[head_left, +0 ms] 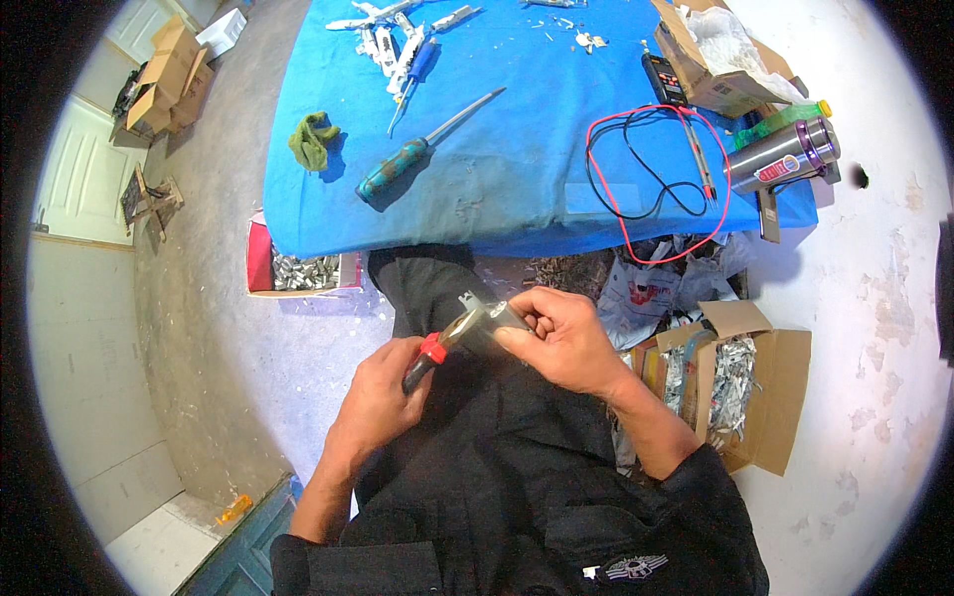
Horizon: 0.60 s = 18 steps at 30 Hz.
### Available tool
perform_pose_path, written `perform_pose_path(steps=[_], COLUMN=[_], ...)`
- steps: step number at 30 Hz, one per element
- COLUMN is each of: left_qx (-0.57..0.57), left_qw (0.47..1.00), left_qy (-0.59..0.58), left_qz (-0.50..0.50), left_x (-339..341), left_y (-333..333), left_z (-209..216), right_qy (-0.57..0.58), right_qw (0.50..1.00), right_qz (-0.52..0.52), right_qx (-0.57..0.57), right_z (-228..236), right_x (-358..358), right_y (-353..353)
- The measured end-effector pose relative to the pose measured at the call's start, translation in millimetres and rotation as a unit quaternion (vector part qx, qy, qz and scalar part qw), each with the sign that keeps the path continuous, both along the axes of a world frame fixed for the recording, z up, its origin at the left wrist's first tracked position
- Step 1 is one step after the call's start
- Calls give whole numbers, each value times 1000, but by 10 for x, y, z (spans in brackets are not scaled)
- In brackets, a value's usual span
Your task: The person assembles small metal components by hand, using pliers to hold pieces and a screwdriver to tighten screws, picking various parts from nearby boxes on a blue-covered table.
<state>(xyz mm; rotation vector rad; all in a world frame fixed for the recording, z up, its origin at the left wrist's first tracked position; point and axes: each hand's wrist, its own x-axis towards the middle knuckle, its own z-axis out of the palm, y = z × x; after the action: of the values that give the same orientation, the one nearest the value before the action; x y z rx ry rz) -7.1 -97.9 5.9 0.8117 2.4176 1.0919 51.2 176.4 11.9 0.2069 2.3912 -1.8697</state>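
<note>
Over my lap, my left hand (pixel 383 382) is closed round the handles of pliers (pixel 432 350) with red and black grips. The pliers' metal jaws point up and right, meeting a small greyish piece with a notched end (pixel 487 316). My right hand (pixel 561 338) pinches that piece between thumb and fingers, which hide part of it. Whether the jaws bite on it or only touch it, I cannot tell. Beyond my hands, a screwdriver with a teal handle (pixel 393 174) lies on the blue-covered table (pixel 517 199), beside a crumpled green cloth (pixel 312 142).
White broken parts (pixel 388 50) and a blue screwdriver (pixel 421 62) lie at the table's far left. A multimeter (pixel 664 79) with red and black leads, a steel flask (pixel 775 159) and an open carton (pixel 715 89) crowd its right. Boxes of metal pieces (pixel 306 273) and strips (pixel 733 382) stand below.
</note>
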Motion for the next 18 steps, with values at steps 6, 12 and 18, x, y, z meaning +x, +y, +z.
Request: perform_pose_path(steps=[6,12,18], left_qx=[-12,-75,-109], left_qw=[999,997,992], left_qy=[-35,16,62], left_qz=[-10,10,4], left_x=[-21,-18,12], left_y=[23,81,87], left_z=[131,234,262], right_qy=[-101,84,187], right_qw=[985,981,939], right_qz=[17,-39,-6], right_qx=[-138,169,288], right_z=[72,47,-73], right_x=[-75,-61,-23], right_y=[125,-34,-40])
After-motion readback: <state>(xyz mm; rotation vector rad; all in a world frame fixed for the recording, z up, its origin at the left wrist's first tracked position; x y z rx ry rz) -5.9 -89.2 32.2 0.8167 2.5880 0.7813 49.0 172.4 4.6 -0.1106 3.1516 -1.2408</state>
